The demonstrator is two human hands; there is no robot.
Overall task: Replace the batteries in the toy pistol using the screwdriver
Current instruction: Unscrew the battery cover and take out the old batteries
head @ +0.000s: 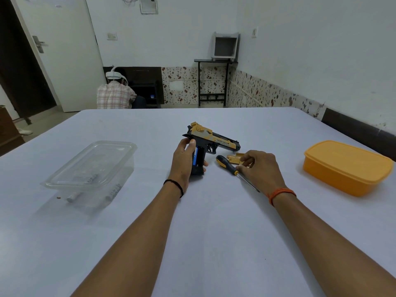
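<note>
Left hand [186, 159] gripping toy pistol [211, 140], right hand [260, 166] pinching battery cover [235, 157]

A closed orange box [347, 168] sits on the table [214, 232], far right; beyond the table, a seated person [115, 93] faces away.

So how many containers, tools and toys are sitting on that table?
Containers: 2, clear plastic lidded box, orange plastic lidded box
Tools: 1, black-and-yellow-handled screwdriver
Toys: 1, black-and-yellow toy pistol
Total: 4
</note>
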